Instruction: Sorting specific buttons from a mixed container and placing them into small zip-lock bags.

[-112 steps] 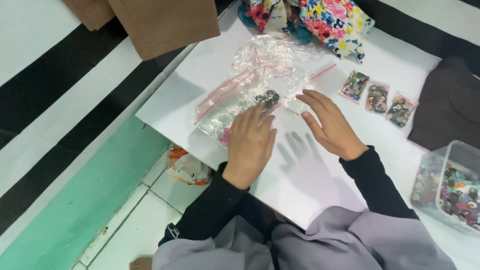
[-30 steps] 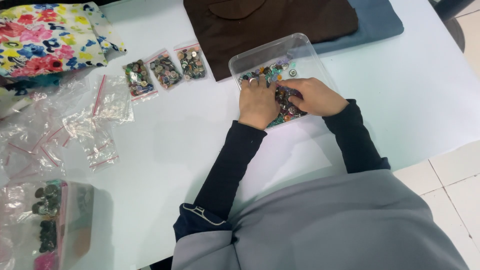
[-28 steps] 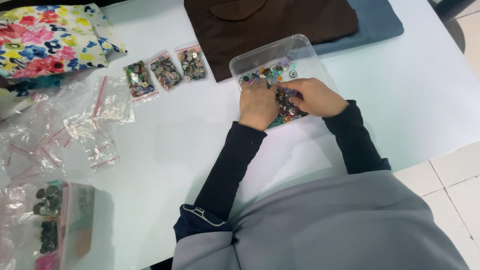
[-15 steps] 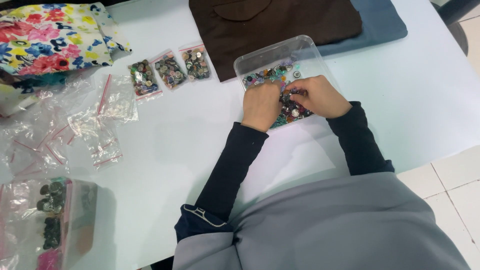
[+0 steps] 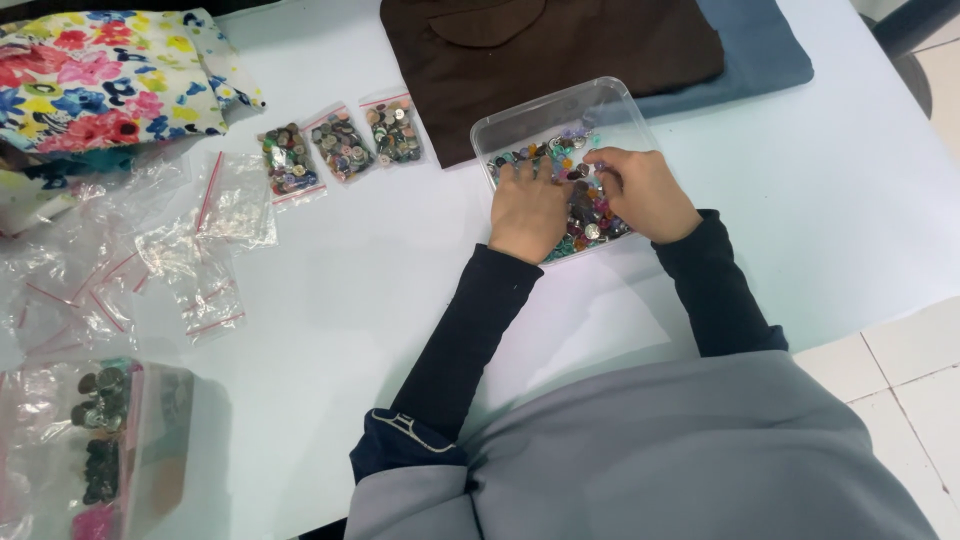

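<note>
Both hands rest in the clear plastic tub (image 5: 520, 115) of buttons (image 5: 588, 215). Left hand (image 5: 527, 208) lies spread flat; right hand (image 5: 645, 192) curls, grasp unclear. Buttons lie between them, toward twelve o'clock.

A white table (image 5: 860, 200) filled most of the view, its surface evenly lit with only soft shadows. Beyond its right edge, a floor of pale tiles (image 5: 910, 350) with darker grout lines was visible, continuing toward the upper right corner. A dark piece of furniture (image 5: 915, 20) stood at that upper right corner; too little of it was in frame to tell what kind.
</note>
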